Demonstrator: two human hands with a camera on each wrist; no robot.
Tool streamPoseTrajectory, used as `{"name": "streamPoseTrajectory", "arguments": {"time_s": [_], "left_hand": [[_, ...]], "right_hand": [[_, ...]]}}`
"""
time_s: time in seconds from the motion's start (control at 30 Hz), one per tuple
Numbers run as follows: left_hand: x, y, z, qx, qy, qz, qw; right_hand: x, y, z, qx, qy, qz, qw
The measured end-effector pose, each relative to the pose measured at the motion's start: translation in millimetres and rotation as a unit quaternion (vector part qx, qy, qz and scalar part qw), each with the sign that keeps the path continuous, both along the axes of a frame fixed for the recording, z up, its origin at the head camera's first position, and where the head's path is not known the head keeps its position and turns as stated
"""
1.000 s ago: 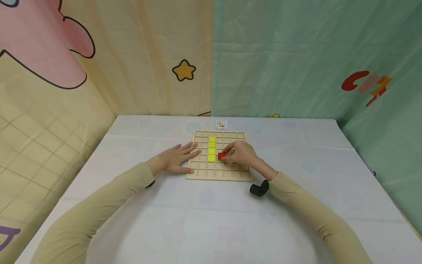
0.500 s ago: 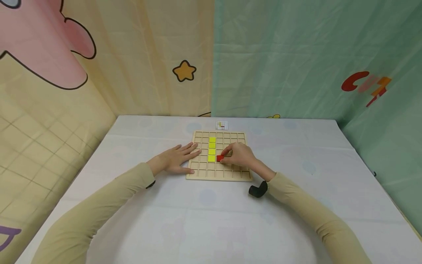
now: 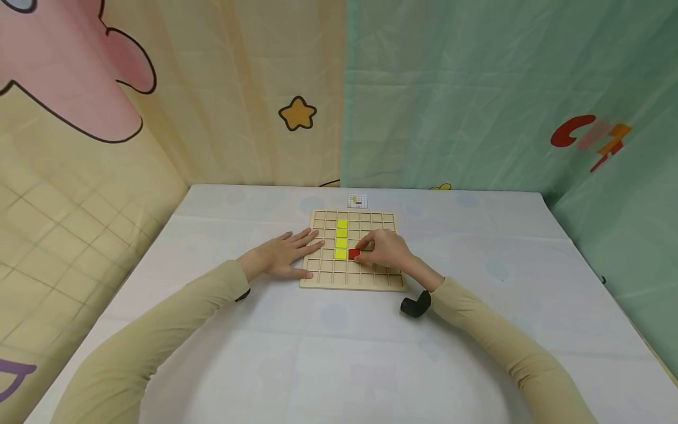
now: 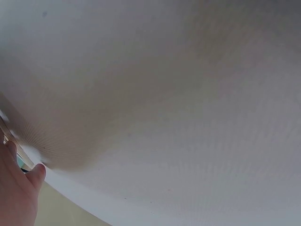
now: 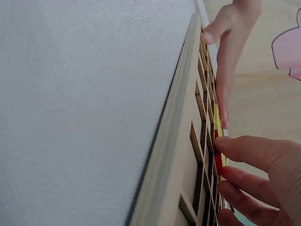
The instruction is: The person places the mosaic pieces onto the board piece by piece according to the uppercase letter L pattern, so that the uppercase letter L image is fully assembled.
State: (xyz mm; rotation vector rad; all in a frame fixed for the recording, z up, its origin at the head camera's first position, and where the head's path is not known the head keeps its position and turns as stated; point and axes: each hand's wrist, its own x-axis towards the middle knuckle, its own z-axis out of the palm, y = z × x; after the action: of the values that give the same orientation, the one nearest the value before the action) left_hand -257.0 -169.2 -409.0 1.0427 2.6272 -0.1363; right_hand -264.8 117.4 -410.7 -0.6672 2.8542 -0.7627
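In the head view a wooden grid board (image 3: 324,282) lies on the table, a column of yellow square tiles (image 3: 341,242) set in its cells. My left hand (image 3: 282,255) rests with spread fingers on the board's left edge; only part of it shows in the left wrist view. Between thumb and forefinger, my right hand (image 3: 390,248) pinches a red square tile (image 3: 353,254) just right of the lowest yellow tile. From the right wrist view, the red tile (image 5: 217,157) is at the grid's surface; whether it is fully seated I cannot tell.
Behind the board lies a small card (image 3: 357,201) printed with a coloured grid. The white-covered table (image 3: 328,359) extends around the board, with curtains (image 3: 450,106) at the back and sides. A black wrist strap piece (image 3: 415,304) hangs by the right sleeve.
Over the first half second my right hand shifted the red tile slightly left and nearer to me, up beside the lowest yellow tile. Since then it is nearly still. The left hand stays put.
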Motion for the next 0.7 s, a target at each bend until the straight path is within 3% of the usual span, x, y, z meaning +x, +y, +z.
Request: {"name": "streamPoseTrajectory", "arguments": {"time_s": [0.7], "left_hand": [[-0.1, 0.3, 0.3, -0.003, -0.003, 0.004, 1.0000]], "right_hand": [[-0.9, 3.0, -0.8, -0.001, 0.006, 0.003, 1.000]]}}
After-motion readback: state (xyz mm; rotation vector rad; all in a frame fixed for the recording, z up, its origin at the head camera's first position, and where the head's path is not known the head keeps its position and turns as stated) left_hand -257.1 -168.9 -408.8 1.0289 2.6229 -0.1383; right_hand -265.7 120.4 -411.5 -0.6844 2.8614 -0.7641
